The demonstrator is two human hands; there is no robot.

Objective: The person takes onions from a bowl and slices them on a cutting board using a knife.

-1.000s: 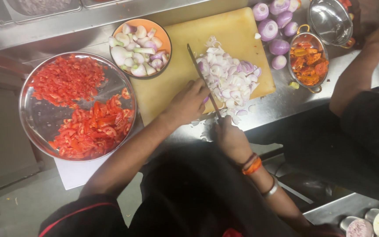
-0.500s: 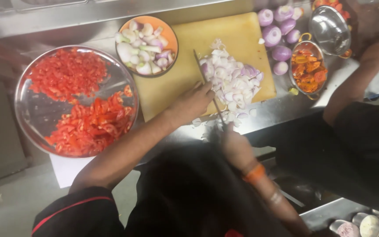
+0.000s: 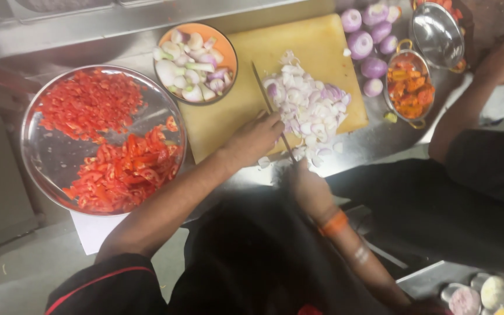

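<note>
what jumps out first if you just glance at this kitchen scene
The big steel plate heaped with bright red chopped pieces at the left. Next, the pile of chopped onion on the yellow cutting board in the middle, where the left hand rests on the knife and the right hand grips its handle.

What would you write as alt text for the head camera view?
A person's right hand holds a knife over chopped onion on a yellow cutting board, the left hand resting on the blade. A steel plate of chopped red pepper sits left.
</note>
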